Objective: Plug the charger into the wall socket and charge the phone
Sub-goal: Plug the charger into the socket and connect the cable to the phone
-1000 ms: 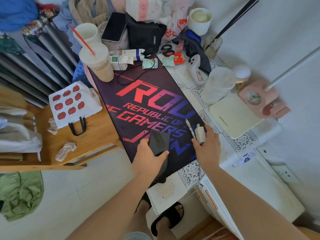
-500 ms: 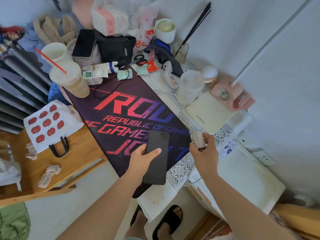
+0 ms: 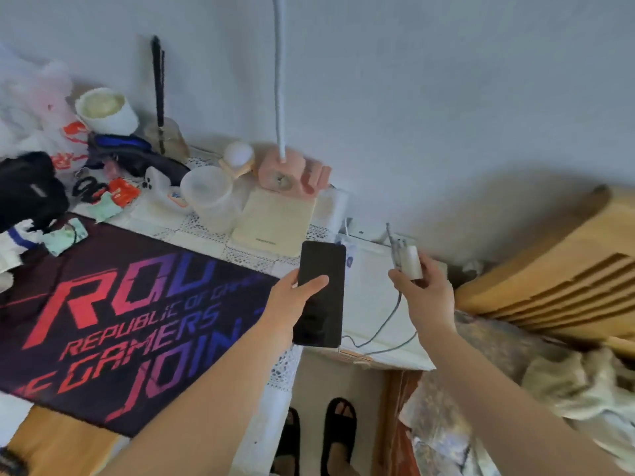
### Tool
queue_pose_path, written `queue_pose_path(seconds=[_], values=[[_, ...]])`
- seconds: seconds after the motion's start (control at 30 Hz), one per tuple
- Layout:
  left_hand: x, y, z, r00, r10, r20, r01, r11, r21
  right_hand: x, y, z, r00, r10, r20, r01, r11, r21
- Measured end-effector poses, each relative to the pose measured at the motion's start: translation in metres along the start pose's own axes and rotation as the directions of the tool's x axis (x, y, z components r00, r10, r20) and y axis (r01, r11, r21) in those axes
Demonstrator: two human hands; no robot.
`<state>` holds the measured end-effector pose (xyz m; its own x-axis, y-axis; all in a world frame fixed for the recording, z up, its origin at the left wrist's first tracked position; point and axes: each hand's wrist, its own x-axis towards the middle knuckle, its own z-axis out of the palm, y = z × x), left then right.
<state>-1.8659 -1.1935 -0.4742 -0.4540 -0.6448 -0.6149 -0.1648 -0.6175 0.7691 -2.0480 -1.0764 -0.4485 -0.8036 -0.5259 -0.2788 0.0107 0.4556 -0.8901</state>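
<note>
My left hand [image 3: 292,300] holds a black phone [image 3: 321,293] upright, screen dark, above the desk's right edge. My right hand [image 3: 424,297] grips a white charger block [image 3: 409,262], with its grey cable [image 3: 385,331] looping down and across a white surface toward the phone's lower end. The charger sits just in front of a white wall socket [image 3: 400,240] low on the wall, partly hidden behind it. Whether the cable is in the phone I cannot tell.
A dark gaming mat [image 3: 120,304] covers the desk. Along the wall stand a cream pad [image 3: 275,218], a clear cup [image 3: 206,194], a pink lamp base [image 3: 292,173] and clutter at left. A wooden bed frame [image 3: 549,262] lies to the right. My sandalled feet [image 3: 319,438] show below.
The view has swung right toward the wall. Both hands moved up and right: the phone left the mat, and the charger now sits close to the wall socket.
</note>
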Motion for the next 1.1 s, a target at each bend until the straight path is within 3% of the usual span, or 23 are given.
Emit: queue_pose_path(seconds=[0.13, 0.3, 0.8, 1.1], values=[[0.009, 0.011, 0.046, 0.995, 0.015, 0.1, -0.02, 0.999, 0.042, 0.008, -0.01, -0.044, 0.991, -0.04, -0.132, 0.043, 0.999, 0.022], [0.017, 0.015, 0.095, 0.985, -0.006, 0.172, -0.011, 0.995, 0.095, 0.029, -0.009, -0.077, 0.982, -0.037, -0.187, 0.043, 0.999, 0.027], [0.093, -0.001, 0.133, 0.999, -0.045, -0.026, 0.046, 0.998, 0.041, 0.119, 0.071, -0.062, 0.975, 0.192, 0.112, -0.207, 0.967, 0.146], [0.148, -0.028, 0.133, 0.994, -0.106, -0.037, 0.108, 0.994, 0.036, 0.143, 0.135, -0.015, 0.933, 0.328, 0.151, -0.35, 0.924, 0.153]])
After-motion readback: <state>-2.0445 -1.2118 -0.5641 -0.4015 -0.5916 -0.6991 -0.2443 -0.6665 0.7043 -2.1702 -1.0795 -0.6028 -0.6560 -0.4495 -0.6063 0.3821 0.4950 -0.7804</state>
